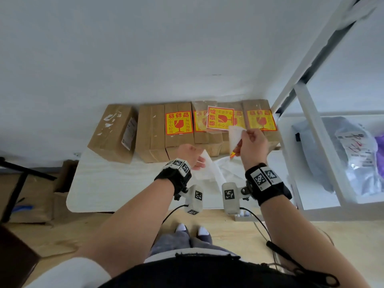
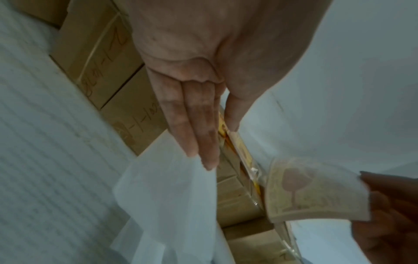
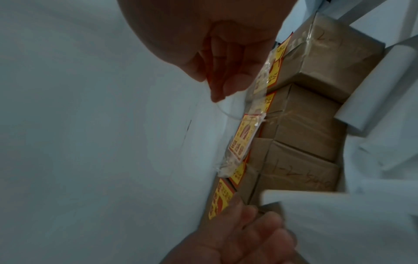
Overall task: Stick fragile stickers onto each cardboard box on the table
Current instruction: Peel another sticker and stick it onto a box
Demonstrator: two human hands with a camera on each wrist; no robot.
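Note:
Several brown cardboard boxes (image 1: pixel 153 132) stand in a row against the wall on the white table (image 1: pixel 124 183). Three carry yellow-and-red fragile stickers (image 1: pixel 179 123); the two at the left are bare. A clear bag of stickers (image 1: pixel 220 119) lies on top of the middle boxes. My right hand (image 1: pixel 242 135) pinches a peeled sticker (image 2: pixel 316 191), its pale back towards me, in front of the right boxes. My left hand (image 1: pixel 198 161) hangs lower, its straight fingers (image 2: pixel 194 135) against a white backing paper (image 2: pixel 167 187), with the thumb apart from the paper.
Loose white backing papers (image 1: pixel 228 169) lie on the table in front of the boxes. A white metal rack (image 1: pixel 307 113) with plastic bags (image 1: pixel 342 152) stands close on the right. A cardboard box (image 1: pixel 31 206) sits on the floor at the left.

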